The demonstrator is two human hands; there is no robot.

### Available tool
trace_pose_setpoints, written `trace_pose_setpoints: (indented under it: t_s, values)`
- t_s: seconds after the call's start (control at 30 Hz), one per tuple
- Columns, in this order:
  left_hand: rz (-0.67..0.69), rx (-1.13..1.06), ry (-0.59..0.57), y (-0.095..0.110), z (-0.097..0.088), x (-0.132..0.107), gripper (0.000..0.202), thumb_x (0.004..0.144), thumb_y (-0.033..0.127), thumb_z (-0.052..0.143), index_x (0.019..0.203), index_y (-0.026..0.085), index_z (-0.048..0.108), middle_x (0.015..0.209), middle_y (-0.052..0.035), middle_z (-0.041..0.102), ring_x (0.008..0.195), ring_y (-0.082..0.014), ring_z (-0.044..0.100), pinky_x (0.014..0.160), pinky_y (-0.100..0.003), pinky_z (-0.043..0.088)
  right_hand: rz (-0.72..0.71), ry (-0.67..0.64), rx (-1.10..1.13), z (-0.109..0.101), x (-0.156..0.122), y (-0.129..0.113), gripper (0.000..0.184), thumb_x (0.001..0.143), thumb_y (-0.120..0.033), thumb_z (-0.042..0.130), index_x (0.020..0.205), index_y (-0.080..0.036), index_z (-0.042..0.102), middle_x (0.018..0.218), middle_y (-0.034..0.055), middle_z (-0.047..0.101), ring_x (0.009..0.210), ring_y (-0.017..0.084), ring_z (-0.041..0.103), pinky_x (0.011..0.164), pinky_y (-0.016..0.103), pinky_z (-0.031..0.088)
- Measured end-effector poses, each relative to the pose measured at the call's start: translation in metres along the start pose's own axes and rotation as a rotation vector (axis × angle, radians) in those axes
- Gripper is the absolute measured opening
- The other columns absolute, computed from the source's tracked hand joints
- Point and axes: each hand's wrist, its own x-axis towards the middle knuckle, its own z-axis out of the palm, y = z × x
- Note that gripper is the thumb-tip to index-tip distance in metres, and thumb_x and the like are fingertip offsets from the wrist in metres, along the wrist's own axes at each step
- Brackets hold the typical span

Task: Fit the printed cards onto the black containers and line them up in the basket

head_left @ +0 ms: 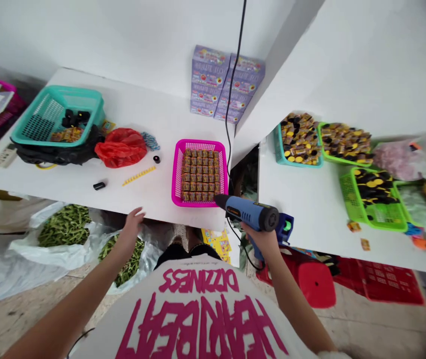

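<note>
Right hand (262,240): grip closed around blue glue gun (249,214) — nozzle just beside pink basket (176,169) of wrapped packets (200,174) on desk (160,124). Left hand (130,227) open, empty, at desk edge. Positioning stage, judging by pose; next calls for steady nozzle aim.

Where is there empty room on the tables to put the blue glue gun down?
Bare tabletop for the glue gun lies between the red bag and the purple boxes, behind the pink basket. The right table is free in front of the teal basket of sweets. It is crowded around the green baskets farther right.
</note>
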Motion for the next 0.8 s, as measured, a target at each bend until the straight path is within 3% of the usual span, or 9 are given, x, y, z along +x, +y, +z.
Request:
trace_pose_setpoints:
  t_s: [0.07,0.17,0.27,0.37,0.47,0.6,0.7,0.8]
  values:
    - [0.124,0.101,-0.111,0.018,0.026,0.033,0.041,0.097,0.029,0.035,0.132,0.018,0.054,0.122,-0.009,0.068,0.115,-0.0212,0.062,0.098,-0.039,0.051,0.032,-0.02,0.011,-0.006,0.012,-0.013,0.04,0.065,-0.055,0.076,0.062,-0.016,0.066,0.05,0.0056,0.065,0.046,0.02,0.061,0.047,0.031,0.049]
    - [0.298,0.299,-0.232,0.04,0.08,0.066,0.039,0.09,0.026,0.047,0.125,0.018,0.062,0.129,-0.0103,0.066,0.124,-0.024,0.056,0.11,-0.041,0.041,0.063,-0.04,0.031,-0.015,0.028,-0.025,0.039,0.063,-0.054,0.078,0.06,-0.017,0.065,0.051,0.0053,0.065,0.046,0.019,0.061,0.047,0.03,0.048]
    - [0.375,0.491,-0.253,0.044,0.129,0.075,0.044,0.089,0.028,0.051,0.129,0.011,0.061,0.141,-0.0186,0.057,0.134,-0.0333,0.047,0.114,-0.051,0.032,0.077,-0.017,0.049,-0.024,0.043,-0.032,0.04,0.064,-0.054,0.078,0.063,-0.016,0.066,0.056,0.0064,0.067,0.051,0.019,0.062,0.05,0.03,0.049]
    - [0.404,0.632,-0.235,0.036,0.154,0.072,0.05,0.094,0.033,0.047,0.137,0.009,0.055,0.147,-0.0212,0.05,0.133,-0.036,0.045,0.112,-0.054,0.031,0.075,0.004,0.078,-0.028,0.059,-0.038,0.041,0.064,-0.055,0.078,0.069,-0.016,0.067,0.061,0.0068,0.069,0.055,0.02,0.063,0.051,0.03,0.05]
    - [0.407,0.725,-0.198,0.028,0.157,0.064,0.051,0.098,0.038,0.04,0.142,0.014,0.052,0.147,-0.0199,0.049,0.131,-0.0366,0.046,0.111,-0.056,0.03,0.064,-0.037,0.114,-0.025,0.074,-0.047,0.04,0.065,-0.055,0.077,0.068,-0.016,0.066,0.06,0.0067,0.068,0.053,0.02,0.063,0.049,0.031,0.05]
    - [0.4,0.777,-0.196,0.016,0.145,0.043,0.048,0.098,0.04,0.04,0.143,0.026,0.052,0.143,-0.0127,0.056,0.133,-0.0354,0.044,0.114,-0.06,0.021,0.03,-0.165,0.157,-0.006,0.085,-0.065,0.039,0.065,-0.053,0.078,0.068,-0.017,0.065,0.054,0.0047,0.065,0.047,0.018,0.059,0.046,0.03,0.05]
    - [0.355,0.778,-0.208,0.002,0.124,0.02,0.048,0.096,0.039,0.045,0.143,0.034,0.052,0.15,-0.0071,0.052,0.135,-0.0339,0.044,0.114,-0.058,0.021,-0.002,-0.272,0.171,0.011,0.085,-0.077,0.038,0.066,-0.052,0.078,0.071,-0.016,0.065,0.055,0.005,0.066,0.046,0.018,0.059,0.046,0.03,0.05]
    - [0.279,0.752,-0.202,-0.015,0.091,-0.003,0.046,0.095,0.038,0.048,0.141,0.036,0.054,0.152,-0.0032,0.049,0.134,-0.0316,0.046,0.113,-0.051,0.028,-0.019,-0.352,0.148,0.024,0.083,-0.085,0.037,0.065,-0.05,0.079,0.067,-0.016,0.064,0.054,0.0052,0.065,0.046,0.017,0.058,0.045,0.029,0.049]
